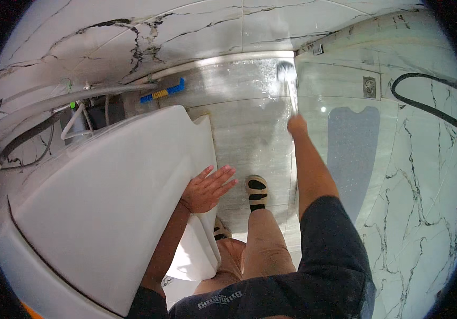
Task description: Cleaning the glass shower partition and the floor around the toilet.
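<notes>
My right hand point(298, 127) grips the pale handle of a scrub brush point(293, 95). Its blurred head meets the grey tiled floor point(236, 127) in the far corner, where white suds point(266, 73) spread beside it. My left hand point(210, 189) is empty, its fingers stretched and slightly apart, in front of the edge of a large white fixture point(124, 171) that looks like a toilet. Whether the palm touches the fixture cannot be told.
A blue and yellow brush head point(162, 91) lies by the back wall. Hoses point(73, 95) run along the left. Beyond what looks like a glass panel are a grey bath mat point(352, 155), a floor drain point(369, 87) and a black hose point(423, 85). My sandalled foot point(257, 191) stands on wet tile.
</notes>
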`<state>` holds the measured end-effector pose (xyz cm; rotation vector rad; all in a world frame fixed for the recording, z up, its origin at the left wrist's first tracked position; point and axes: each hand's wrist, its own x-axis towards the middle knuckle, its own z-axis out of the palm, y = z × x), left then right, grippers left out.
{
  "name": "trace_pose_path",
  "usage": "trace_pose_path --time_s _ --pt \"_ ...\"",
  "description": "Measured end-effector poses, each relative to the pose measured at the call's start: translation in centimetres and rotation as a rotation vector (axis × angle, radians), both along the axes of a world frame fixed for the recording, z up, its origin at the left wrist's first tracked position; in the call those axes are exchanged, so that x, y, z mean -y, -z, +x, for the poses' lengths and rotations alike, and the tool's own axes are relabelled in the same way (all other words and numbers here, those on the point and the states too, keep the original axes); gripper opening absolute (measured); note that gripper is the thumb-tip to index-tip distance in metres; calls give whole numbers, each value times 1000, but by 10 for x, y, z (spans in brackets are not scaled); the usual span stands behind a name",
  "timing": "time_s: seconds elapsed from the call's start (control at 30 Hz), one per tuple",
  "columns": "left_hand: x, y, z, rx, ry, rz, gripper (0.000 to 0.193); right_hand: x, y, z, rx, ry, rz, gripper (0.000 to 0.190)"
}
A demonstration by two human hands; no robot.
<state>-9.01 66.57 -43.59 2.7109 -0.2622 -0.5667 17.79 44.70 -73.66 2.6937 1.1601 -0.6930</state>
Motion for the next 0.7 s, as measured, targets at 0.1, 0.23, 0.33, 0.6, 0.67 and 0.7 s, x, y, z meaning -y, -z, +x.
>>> trace_pose_path --time_s 0.1,0.23,0.33,0.6,0.67,0.7 --pt "-1 -2 2 4 -19 -24 64 4 -4 -15 -55 -65 -91 15" --pt "-3 -6 6 -7 -25 -61 61 136 -70 -166 -250 230 -241 22" --pt "-4 -6 6 11 -49 -102 60 152 -71 -191 -287 266 -256 25" --pt "-3 -6 6 -37 -13 -64 59 28 1 -32 -96 307 151 19" --pt "-3 -6 7 -70 -23 -97 59 79 -40 -83 -275 365 -219 27" --pt "-3 -7 7 -41 -14 -79 60 109 -64 -117 -315 164 -445 36"
